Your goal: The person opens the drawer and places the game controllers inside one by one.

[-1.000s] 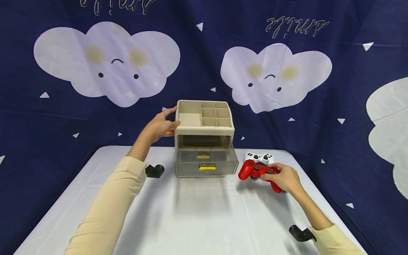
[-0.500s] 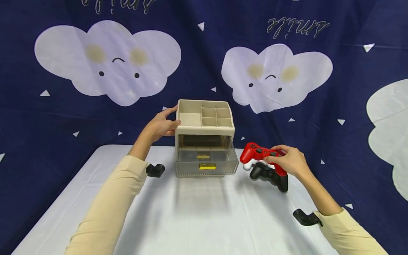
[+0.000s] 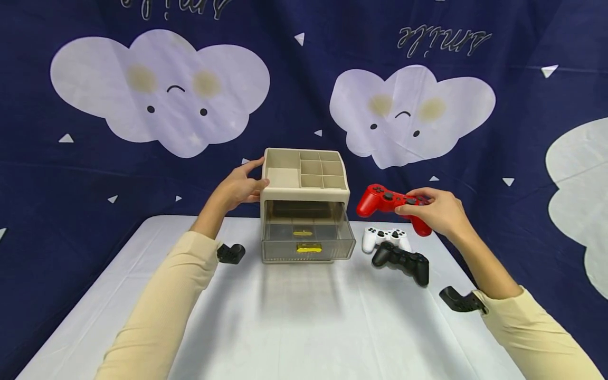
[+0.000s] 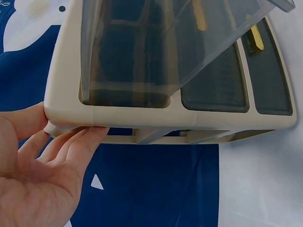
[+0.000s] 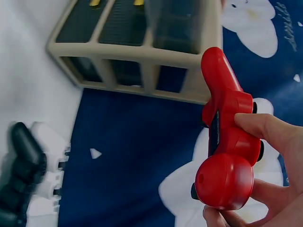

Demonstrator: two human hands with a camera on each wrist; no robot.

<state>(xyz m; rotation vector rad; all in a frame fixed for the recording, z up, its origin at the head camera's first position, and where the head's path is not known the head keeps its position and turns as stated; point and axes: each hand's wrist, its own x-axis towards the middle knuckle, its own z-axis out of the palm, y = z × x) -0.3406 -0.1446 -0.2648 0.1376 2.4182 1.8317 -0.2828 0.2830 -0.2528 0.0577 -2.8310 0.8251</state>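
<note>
My right hand [image 3: 439,212] pinches a red game controller [image 3: 373,200] by its right half, held in the air above the table. Below it lie a white game controller [image 3: 372,238] and a black game controller [image 3: 404,261], which partly covers the white one. My left hand [image 3: 239,187] rests against the upper left side of a cream drawer organizer [image 3: 304,196]. In the left wrist view its fingers [image 4: 85,142] lie fairly straight along the side wall, near the top edge. The organizer's upper clear drawer [image 3: 285,252], with a yellow handle [image 3: 309,248], is pulled out.
The organizer's top has one large compartment [image 3: 283,177] and several small ones. It stands at the back of a white-covered table [image 3: 304,327]. A dark blue curtain [image 3: 294,95] with clouds hangs behind. Each wrist wears a black camera [image 3: 230,254].
My right hand has lifted the red controller up off the black and white ones, which now lie uncovered. The left hand and the organizer stay in place.
</note>
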